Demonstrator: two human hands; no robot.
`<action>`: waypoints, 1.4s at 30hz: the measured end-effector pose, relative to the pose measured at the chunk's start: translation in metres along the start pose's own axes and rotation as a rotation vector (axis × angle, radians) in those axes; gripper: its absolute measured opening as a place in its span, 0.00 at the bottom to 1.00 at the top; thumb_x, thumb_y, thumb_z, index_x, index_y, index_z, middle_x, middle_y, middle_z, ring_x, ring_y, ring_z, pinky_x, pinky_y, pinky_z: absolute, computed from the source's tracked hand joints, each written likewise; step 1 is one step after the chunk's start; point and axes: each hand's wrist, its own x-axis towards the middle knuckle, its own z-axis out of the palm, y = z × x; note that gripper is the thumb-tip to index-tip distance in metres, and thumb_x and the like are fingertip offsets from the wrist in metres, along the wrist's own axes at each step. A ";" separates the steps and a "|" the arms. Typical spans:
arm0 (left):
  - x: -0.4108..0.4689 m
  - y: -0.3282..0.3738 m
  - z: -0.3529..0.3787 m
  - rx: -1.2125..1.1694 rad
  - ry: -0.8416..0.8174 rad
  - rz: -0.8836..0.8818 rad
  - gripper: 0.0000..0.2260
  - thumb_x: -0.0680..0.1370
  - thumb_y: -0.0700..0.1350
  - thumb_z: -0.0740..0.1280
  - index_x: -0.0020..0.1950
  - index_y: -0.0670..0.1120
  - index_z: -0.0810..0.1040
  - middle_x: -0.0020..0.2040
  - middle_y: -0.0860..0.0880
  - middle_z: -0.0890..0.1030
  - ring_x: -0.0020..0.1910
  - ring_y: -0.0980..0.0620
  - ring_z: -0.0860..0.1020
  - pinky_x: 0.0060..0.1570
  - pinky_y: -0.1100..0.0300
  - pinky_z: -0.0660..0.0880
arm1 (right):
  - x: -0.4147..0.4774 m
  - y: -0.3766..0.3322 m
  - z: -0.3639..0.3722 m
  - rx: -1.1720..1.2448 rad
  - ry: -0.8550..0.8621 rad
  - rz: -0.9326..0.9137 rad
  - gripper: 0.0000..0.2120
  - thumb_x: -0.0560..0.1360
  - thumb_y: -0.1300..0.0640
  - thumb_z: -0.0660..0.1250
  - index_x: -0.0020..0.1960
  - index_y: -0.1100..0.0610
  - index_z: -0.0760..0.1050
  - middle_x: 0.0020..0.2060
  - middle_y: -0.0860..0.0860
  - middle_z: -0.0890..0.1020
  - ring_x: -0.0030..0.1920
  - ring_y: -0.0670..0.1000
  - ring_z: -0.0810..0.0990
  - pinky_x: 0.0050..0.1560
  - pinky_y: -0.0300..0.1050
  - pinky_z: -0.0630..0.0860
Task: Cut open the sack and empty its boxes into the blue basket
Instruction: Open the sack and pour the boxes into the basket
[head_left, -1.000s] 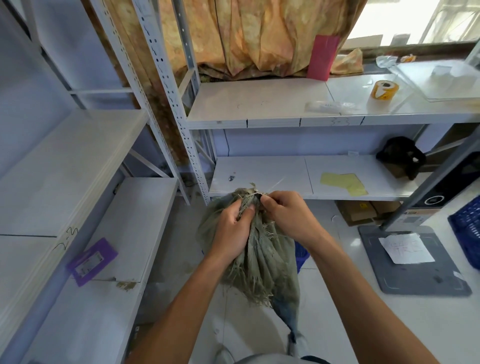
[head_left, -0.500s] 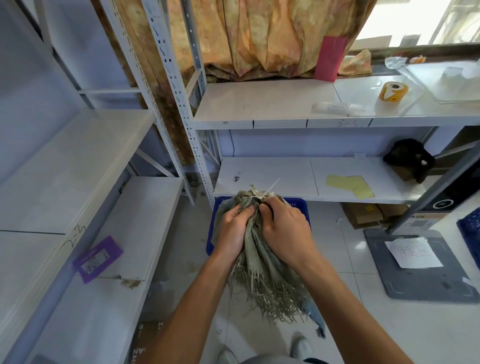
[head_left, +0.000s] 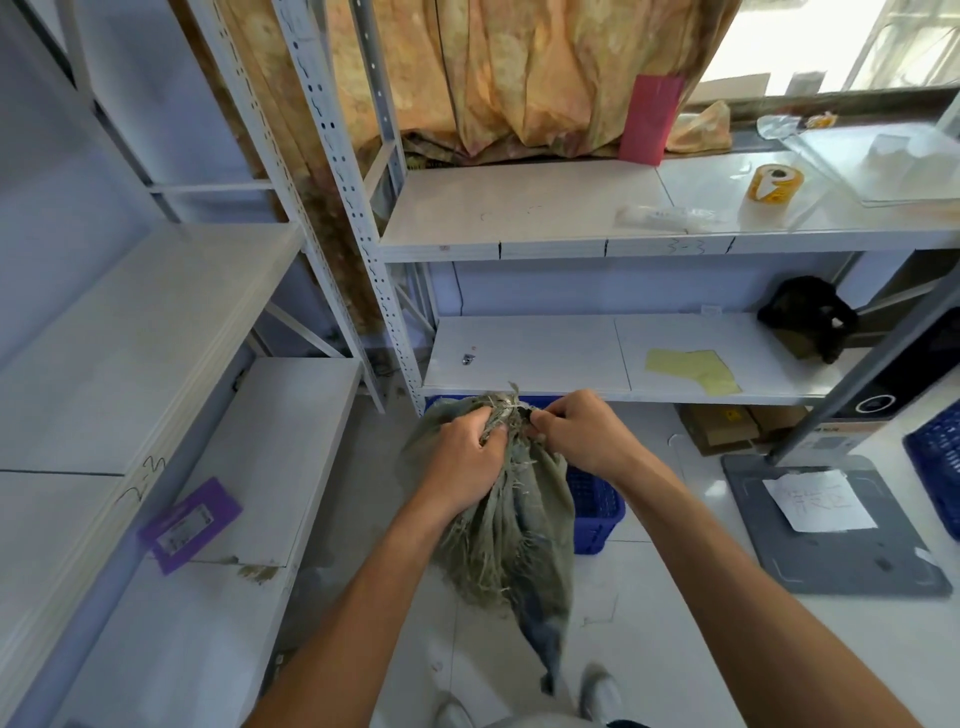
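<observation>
A frayed grey-green woven sack (head_left: 511, 540) hangs in front of me, its neck bunched and tied with a pale string at the top. My left hand (head_left: 462, 465) grips the bunched neck from the left. My right hand (head_left: 576, 436) pinches the tied knot from the right. The sack's loose lower end trails down toward my feet. Behind and under the sack stands the blue basket (head_left: 597, 506) on the floor, mostly hidden by the sack. No boxes are visible.
White metal shelving stands ahead (head_left: 571, 239) and to the left (head_left: 156, 332). A purple card (head_left: 189, 525) lies on the left shelf. A tape roll (head_left: 774, 182) sits on the upper shelf. A grey stand base with paper (head_left: 826, 525) and another blue crate (head_left: 935, 462) are at right.
The view shifted a little and the sack swung. My right hand went from gripping the sack's neck back to pinching at the knot. The left hand kept its grip.
</observation>
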 end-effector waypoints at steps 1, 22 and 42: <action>0.002 -0.001 -0.002 0.027 -0.014 -0.015 0.19 0.84 0.49 0.60 0.72 0.43 0.75 0.69 0.45 0.79 0.70 0.45 0.74 0.63 0.56 0.70 | 0.000 0.002 0.004 0.006 -0.014 -0.002 0.21 0.81 0.52 0.62 0.40 0.69 0.80 0.28 0.53 0.74 0.29 0.51 0.69 0.33 0.45 0.66; 0.023 -0.006 0.021 0.048 0.097 -0.106 0.12 0.81 0.43 0.60 0.37 0.45 0.71 0.36 0.50 0.74 0.41 0.47 0.73 0.39 0.55 0.66 | 0.002 -0.015 0.044 -0.878 0.197 -0.156 0.11 0.82 0.63 0.56 0.58 0.62 0.76 0.50 0.56 0.84 0.49 0.57 0.83 0.41 0.48 0.71; 0.021 -0.077 0.006 -0.067 -0.122 -0.299 0.14 0.82 0.50 0.59 0.49 0.45 0.81 0.46 0.46 0.83 0.46 0.48 0.81 0.49 0.52 0.78 | 0.040 0.039 -0.024 -0.868 0.080 -0.200 0.17 0.84 0.48 0.54 0.49 0.58 0.74 0.44 0.57 0.82 0.38 0.57 0.77 0.39 0.50 0.70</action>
